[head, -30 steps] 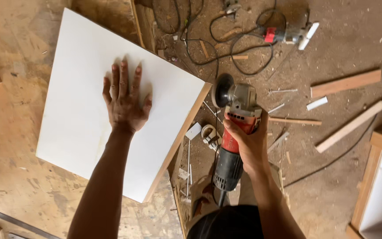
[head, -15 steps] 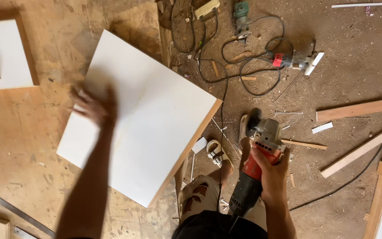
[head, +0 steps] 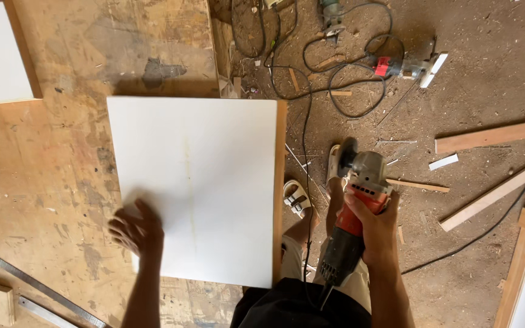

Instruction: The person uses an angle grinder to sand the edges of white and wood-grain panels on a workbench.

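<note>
Flat on the plywood workbench point(head: 44, 182) lies a white panel point(head: 202, 182), the blurred left hand point(head: 136, 232) seemingly pressing its lower-left corner to steady it, while the right hand point(head: 377, 231) grips a red angle grinder point(head: 350, 212) clear beside it.

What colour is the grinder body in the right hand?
Red with a grey metal head, grinder in the right hand, head view.
</note>
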